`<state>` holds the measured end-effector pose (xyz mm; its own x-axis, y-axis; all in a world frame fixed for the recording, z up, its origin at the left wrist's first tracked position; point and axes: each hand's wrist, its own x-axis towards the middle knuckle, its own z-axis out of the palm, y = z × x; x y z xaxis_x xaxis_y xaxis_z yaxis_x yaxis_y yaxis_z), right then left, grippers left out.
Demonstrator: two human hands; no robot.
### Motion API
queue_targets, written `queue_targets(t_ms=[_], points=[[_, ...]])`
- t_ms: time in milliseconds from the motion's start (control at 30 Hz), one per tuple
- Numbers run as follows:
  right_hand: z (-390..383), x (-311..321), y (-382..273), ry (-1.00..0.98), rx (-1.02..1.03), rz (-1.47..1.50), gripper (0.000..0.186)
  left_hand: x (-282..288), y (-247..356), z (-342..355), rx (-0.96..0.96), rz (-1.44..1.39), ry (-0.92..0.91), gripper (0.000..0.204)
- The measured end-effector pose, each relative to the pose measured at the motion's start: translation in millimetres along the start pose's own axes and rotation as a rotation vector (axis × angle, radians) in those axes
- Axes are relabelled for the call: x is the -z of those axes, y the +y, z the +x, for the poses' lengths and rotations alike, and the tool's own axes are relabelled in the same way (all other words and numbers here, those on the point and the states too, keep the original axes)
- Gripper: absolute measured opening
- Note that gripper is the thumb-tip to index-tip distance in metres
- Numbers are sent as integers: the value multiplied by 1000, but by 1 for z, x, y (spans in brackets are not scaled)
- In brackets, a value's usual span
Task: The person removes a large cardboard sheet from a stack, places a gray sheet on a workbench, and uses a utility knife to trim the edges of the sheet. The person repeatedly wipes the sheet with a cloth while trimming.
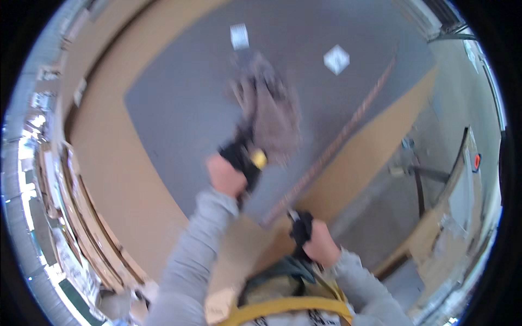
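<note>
Over the grey panel [190, 108], the brown cloth [276, 117] extends lengthwise away from the left hand [234, 167], whose fingers clutch its near end, while the farther right hand [312, 239], grip unclear, sits beside the panel's near corner.

The left hand [239, 165] grips, stretched well forward — the right hand [311, 237] sits lower, farther back.

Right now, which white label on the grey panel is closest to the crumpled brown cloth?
The left white label, close by the crumpled brown cloth; the right white label sits farther away, turned diamondwise.
</note>
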<state>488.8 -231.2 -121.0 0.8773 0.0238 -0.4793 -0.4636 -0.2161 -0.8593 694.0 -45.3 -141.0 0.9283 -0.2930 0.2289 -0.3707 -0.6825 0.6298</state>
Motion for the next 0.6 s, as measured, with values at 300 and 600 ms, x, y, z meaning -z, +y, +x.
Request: queue_targets(t_ms=[300,600], points=[[-39,34,-53,-135,-392,1060,30,-1,-8,-3,24,213,-74,44],[-98,40,-78,-146,-524,1184,29,13,12,-31,81,300,-419,20]])
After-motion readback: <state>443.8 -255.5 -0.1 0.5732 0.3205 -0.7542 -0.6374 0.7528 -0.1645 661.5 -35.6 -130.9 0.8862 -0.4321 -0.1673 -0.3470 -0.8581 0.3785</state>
